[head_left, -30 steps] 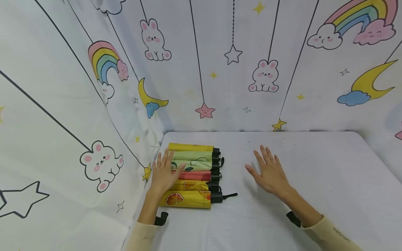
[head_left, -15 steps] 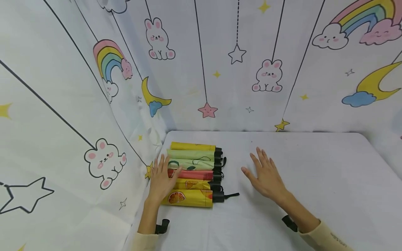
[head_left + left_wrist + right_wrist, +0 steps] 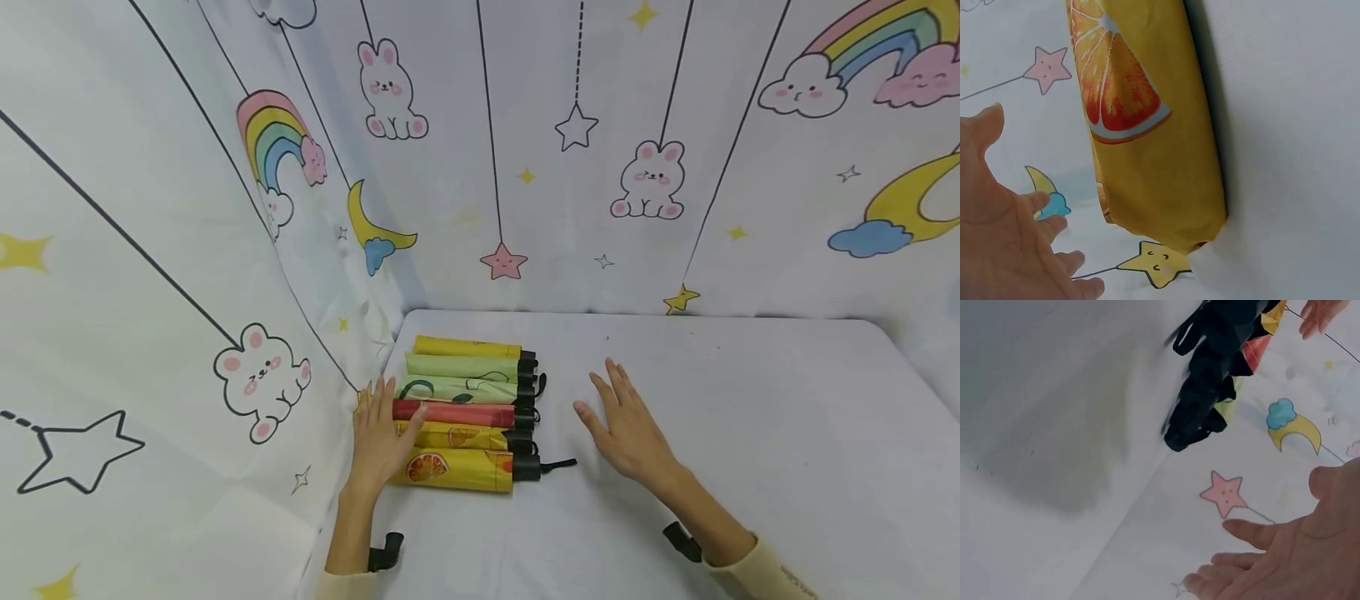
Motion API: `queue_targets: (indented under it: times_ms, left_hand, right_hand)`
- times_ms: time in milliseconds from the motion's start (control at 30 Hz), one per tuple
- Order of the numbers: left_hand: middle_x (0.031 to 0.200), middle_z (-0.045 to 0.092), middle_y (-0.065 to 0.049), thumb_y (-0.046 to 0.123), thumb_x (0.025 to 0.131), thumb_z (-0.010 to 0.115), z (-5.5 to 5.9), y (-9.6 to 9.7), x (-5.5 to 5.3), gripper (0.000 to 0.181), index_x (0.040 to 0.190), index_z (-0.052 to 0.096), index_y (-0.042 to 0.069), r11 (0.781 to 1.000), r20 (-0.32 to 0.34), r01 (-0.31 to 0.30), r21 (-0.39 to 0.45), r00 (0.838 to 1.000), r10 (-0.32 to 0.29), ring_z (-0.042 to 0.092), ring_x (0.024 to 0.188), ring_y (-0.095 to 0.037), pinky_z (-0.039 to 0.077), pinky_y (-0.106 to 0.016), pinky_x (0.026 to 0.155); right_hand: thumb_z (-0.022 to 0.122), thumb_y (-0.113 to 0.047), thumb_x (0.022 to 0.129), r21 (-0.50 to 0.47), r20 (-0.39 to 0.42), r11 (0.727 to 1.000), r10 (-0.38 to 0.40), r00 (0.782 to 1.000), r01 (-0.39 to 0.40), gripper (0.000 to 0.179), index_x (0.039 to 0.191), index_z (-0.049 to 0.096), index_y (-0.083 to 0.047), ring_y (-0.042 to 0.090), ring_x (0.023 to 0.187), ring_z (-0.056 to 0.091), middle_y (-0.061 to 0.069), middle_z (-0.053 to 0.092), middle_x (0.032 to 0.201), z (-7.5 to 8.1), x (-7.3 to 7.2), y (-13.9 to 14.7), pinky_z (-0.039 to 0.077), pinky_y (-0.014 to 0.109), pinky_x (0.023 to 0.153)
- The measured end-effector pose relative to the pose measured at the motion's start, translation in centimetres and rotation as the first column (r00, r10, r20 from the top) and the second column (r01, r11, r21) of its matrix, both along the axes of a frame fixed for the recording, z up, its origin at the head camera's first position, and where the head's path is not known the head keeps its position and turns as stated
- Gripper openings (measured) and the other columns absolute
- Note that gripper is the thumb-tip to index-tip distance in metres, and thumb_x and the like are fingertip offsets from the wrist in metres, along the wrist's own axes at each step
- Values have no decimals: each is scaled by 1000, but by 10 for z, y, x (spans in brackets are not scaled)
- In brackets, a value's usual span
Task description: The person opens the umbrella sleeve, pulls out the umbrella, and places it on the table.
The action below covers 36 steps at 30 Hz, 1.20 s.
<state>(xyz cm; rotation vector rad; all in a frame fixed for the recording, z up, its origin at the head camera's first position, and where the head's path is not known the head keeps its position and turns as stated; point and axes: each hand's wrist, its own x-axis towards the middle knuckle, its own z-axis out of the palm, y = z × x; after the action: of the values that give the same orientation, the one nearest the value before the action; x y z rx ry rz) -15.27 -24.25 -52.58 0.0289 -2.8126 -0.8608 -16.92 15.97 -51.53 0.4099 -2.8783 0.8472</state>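
Several folded umbrellas lie side by side on the left of the table, handles to the right. The nearest is a yellow umbrella with orange slices [image 3: 472,471]; behind it come another yellow umbrella [image 3: 483,437], a red umbrella [image 3: 472,414], two light green ones [image 3: 461,367] and a yellow one [image 3: 468,345] at the back. My left hand [image 3: 378,437] is held with fingers spread at the umbrellas' left ends; the left wrist view shows it apart from the nearest umbrella [image 3: 1160,169]. Right of the black handles [image 3: 1210,369], my right hand [image 3: 626,433] hovers with straight fingers, holding nothing.
The white table [image 3: 735,433] extends to the right of the umbrellas. A white curtain [image 3: 450,167] printed with bunnies, stars and rainbows hangs along the back and left sides. A thin black strap [image 3: 558,464] sticks out from the nearest umbrella's handle.
My left hand has drawn back towards me and a little left, uncovering more of the umbrellas. The right hand has shifted slightly left and nearer. The head view has turned a little; the umbrellas stay in place.
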Motion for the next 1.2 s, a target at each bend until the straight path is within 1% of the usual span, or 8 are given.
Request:
queue_targets:
  times_ms: [233,467,600,733,867,967,1133,1200]
  left_hand:
    - [172,15,-21,60,103,52,-10,-6,9,90,166,21,4,999,-6,-26,47,1000,26,3,156,-53,7,-75,121]
    - [174,8,-18,63,104,48,-20,-14,14,92,167,13,6,992,80,-50,116,996,40,-5,159,-45,2,-72,123]
    - [172,13,-22,56,105,52,-20,-16,19,89,166,15,2,985,43,-58,165,998,52,1,157,-49,6,-72,123]
    - [170,16,-25,51,106,54,-17,-15,28,86,165,16,2,969,47,-93,228,995,84,4,156,-51,8,-73,122]
    - [172,9,-24,51,108,50,-16,-15,36,83,167,11,7,955,118,-128,269,988,99,0,157,-48,9,-74,121]
    - [172,6,-24,48,110,47,-17,-16,40,80,168,8,9,945,149,-135,298,984,94,0,158,-47,9,-74,121]
    - [173,4,-21,35,113,44,-19,-19,43,73,168,5,7,919,143,-137,371,986,90,3,159,-43,7,-67,125]
    - [174,6,-20,30,113,44,-20,-19,45,70,168,6,7,899,142,-149,411,985,98,5,159,-42,8,-66,125]
  right_hand:
    - [39,-58,109,-27,24,1000,6,1000,-6,76,160,36,-2,42,158,13,19,11,173,2,4,-9,24,68,121]
    - [38,-59,109,-53,47,999,-5,999,7,76,160,36,-3,46,155,22,20,14,172,5,11,-20,33,70,116]
    - [38,-60,109,-80,55,997,-14,998,19,75,160,37,-5,47,151,31,19,16,172,6,15,-25,38,70,112]
    - [40,-60,109,-116,68,993,-15,998,23,74,160,38,-6,46,148,37,17,18,172,5,20,-31,40,69,111]
    - [42,-61,108,-128,71,992,-13,997,22,75,158,40,-6,46,146,41,17,23,171,3,23,-36,41,69,110]
    - [42,-63,107,-135,78,990,-18,997,28,76,157,42,-6,45,144,44,15,27,169,2,26,-39,41,68,111]
    - [43,-64,106,-156,100,987,-17,995,33,76,155,47,-6,45,144,45,15,35,166,0,30,-44,39,67,113]
    - [47,-63,105,-166,105,986,-16,994,33,75,154,48,-6,44,144,44,15,37,165,-2,32,-47,39,67,113]
